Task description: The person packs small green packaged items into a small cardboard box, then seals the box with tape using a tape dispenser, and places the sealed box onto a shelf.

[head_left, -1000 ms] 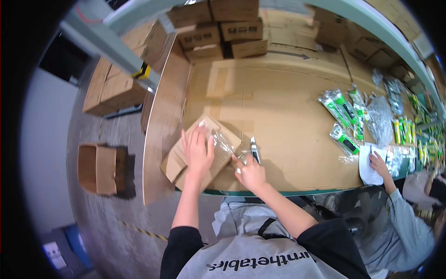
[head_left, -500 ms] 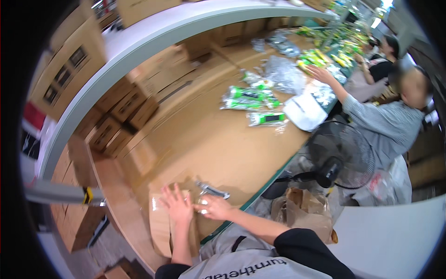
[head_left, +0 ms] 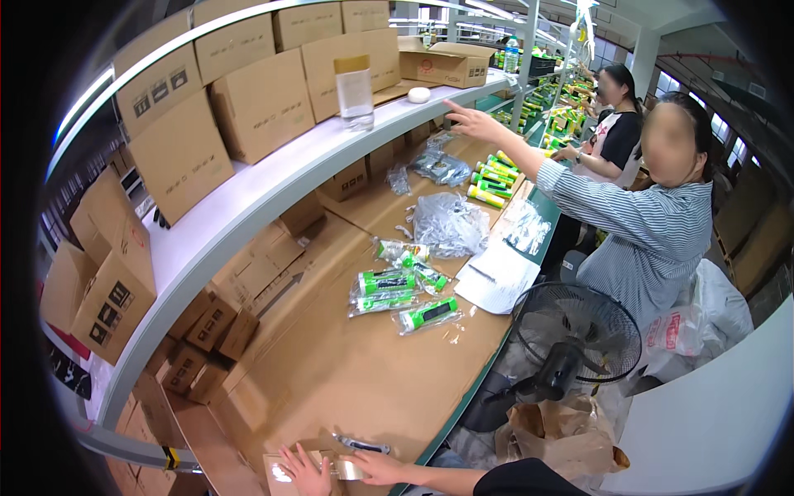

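Observation:
My left hand (head_left: 306, 475) lies with fingers spread on a small brown cardboard box (head_left: 276, 469) at the lower edge. Beside it, my right hand (head_left: 374, 466) is closed on a shiny tan roll of tape (head_left: 346, 470), which touches the box's right side. A grey utility knife (head_left: 362, 445) rests on the cardboard-covered table just beyond my right hand. The lower part of the box falls outside the picture.
Green-labelled packs in clear plastic (head_left: 387, 283) lie mid-table, near a plastic bag (head_left: 451, 225) and papers (head_left: 496, 277). A black fan (head_left: 575, 335) and a paper bag (head_left: 562, 430) stand right. A co-worker's arm (head_left: 513, 149) reaches toward the shelf (head_left: 310, 153), which holds boxes.
The view has tilted up, so my hands appear lower and the shelf shows more. The co-worker's arm has risen from the table toward the shelf. My hands stay at the box.

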Available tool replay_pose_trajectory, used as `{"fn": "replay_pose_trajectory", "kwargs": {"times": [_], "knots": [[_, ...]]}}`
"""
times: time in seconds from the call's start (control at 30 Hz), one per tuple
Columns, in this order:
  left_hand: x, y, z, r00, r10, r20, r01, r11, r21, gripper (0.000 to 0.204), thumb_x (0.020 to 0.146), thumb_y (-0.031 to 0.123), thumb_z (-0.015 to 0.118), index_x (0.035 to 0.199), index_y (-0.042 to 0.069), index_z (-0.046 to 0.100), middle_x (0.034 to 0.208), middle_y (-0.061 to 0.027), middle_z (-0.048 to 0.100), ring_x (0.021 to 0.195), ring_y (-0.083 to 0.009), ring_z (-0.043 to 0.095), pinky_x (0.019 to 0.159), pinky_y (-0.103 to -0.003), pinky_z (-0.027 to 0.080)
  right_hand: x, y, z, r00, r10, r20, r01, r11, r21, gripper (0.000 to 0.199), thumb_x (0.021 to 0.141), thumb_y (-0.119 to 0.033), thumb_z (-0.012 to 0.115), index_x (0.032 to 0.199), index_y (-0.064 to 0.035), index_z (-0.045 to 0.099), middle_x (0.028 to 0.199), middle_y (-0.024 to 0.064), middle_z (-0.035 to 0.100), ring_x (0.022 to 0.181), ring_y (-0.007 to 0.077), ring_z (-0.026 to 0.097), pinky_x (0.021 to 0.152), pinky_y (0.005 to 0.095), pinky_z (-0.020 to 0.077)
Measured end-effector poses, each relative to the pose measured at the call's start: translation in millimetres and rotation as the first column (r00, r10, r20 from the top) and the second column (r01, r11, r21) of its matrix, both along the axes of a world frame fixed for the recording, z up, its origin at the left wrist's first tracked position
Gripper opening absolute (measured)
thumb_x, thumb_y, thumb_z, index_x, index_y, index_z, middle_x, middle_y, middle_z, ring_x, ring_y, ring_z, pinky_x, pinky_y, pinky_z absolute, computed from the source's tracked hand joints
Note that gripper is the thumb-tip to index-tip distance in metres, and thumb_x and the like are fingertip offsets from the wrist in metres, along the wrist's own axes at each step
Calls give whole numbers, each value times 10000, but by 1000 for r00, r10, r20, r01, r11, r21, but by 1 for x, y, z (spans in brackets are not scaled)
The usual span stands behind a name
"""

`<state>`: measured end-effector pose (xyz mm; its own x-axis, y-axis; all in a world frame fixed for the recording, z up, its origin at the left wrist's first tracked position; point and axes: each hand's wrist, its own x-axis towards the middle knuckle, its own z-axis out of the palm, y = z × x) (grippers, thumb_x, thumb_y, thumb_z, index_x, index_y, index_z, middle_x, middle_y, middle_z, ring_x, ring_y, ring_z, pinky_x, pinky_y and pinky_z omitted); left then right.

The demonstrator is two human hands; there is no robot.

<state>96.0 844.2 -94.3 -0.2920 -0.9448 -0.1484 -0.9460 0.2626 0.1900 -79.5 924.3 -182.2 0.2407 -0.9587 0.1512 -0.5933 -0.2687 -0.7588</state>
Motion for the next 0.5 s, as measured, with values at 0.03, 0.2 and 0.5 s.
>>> {"fn": "replay_pose_trajectory", "kwargs": {"times": [0.03, 0.2, 0.5], "knots": [[-1, 1, 2, 1000, 28, -9, -28, 1000, 8, 822, 842, 439, 582, 1440, -23, 259, 1538, -248, 92, 1435, -387, 55, 1142, -557, 46, 0, 2, 1, 999, 5, 39, -6, 1000, 24, 791, 778, -186, 671, 1454, -123, 265, 1093, 177, 490, 1021, 340, 518, 854, 410, 457], [-16, 25, 4, 999, 47, -7, -47, 988, -147, 816, 846, 360, 597, 1418, -93, 230, 1519, -298, 87, 1427, -409, 66, 1143, -541, 85, -14, 3, -3, 994, 10, 105, -25, 989, 146, 827, 762, -151, 679, 1460, -110, 237, 1164, 190, 459, 1115, 358, 471, 952, 427, 416], [-13, 30, -13, 993, 120, 10, -119, 989, -89, 815, 862, 346, 559, 1413, -129, 191, 1502, -329, 102, 1418, -439, 69, 1138, -528, 105, -12, -4, -12, 991, 41, 123, -52, 995, 84, 782, 753, -179, 676, 1427, -89, 289, 1105, 194, 512, 1052, 364, 518, 899, 429, 439]]}}
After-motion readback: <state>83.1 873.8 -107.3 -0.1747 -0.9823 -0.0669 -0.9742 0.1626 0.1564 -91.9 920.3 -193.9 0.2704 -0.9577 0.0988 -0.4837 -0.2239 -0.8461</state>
